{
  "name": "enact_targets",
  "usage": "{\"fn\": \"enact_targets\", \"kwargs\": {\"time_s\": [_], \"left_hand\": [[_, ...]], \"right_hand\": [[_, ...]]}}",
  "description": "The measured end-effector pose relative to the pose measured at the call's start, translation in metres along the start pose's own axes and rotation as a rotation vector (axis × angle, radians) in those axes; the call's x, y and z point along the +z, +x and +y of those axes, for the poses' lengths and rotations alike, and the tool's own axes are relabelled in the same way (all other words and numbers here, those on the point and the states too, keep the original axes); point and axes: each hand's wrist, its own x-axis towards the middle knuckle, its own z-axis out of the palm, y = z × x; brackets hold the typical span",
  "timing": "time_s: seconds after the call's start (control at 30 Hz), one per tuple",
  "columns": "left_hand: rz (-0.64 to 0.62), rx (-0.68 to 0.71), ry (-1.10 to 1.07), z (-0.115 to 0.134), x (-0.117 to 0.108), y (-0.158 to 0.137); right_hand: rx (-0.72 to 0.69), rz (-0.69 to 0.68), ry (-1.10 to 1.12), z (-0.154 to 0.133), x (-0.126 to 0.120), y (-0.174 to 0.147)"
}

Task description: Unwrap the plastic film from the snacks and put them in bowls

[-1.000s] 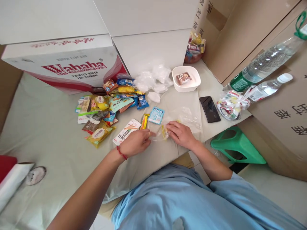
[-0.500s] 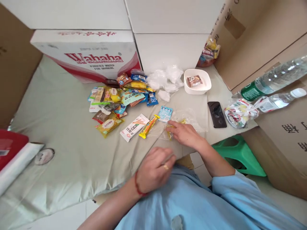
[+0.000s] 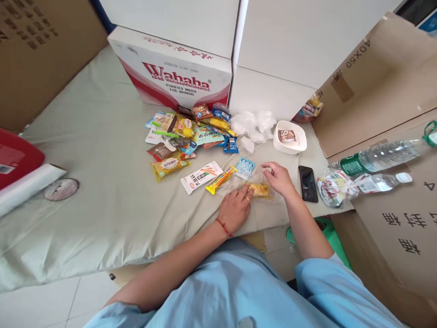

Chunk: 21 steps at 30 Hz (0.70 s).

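Observation:
A clear plastic bag with a golden-yellow snack packet in it lies near the table's front edge. My left hand, with a red bracelet and a ring, rests its outstretched fingers on the packet's left end. Just behind the right end, my right hand hovers with its fingers apart and nothing in them. Beyond my left fingers are a light-blue sachet, a yellow stick-shaped snack packet and a white snack packet with orange sticks pictured on it.
A heap of snack packets sits before the Wahaba carton. Crumpled clear plastic bags lie beside a white bowl holding a brown packet. A phone, a tied bag and bottles are on the right.
My left hand has moved from a closed pose above my lap onto the yellow packet. My right hand has come off the bag. The camera view has shifted, too.

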Motion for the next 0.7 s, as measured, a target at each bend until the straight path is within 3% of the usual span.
{"fn": "enact_targets", "kwargs": {"time_s": [0.07, 0.2, 0.37, 0.57, 0.7], "left_hand": [[-0.002, 0.004, 0.012, 0.000, 0.000, 0.000], [0.029, 0.015, 0.006, -0.001, 0.001, -0.002], [0.070, 0.058, 0.043, -0.001, 0.001, -0.004], [0.061, 0.090, -0.001, 0.001, 0.000, 0.001], [0.076, 0.094, -0.061, 0.006, -0.006, 0.008]], "right_hand": [[-0.039, 0.009, -0.193, -0.002, 0.000, 0.013], [-0.014, -0.258, -0.339, -0.005, 0.001, 0.029], [0.040, -0.403, -0.100, -0.005, -0.005, 0.027], [-0.087, -0.271, 0.085, -0.004, -0.015, 0.003], [0.009, -0.304, 0.282, 0.002, -0.021, -0.012]]}}
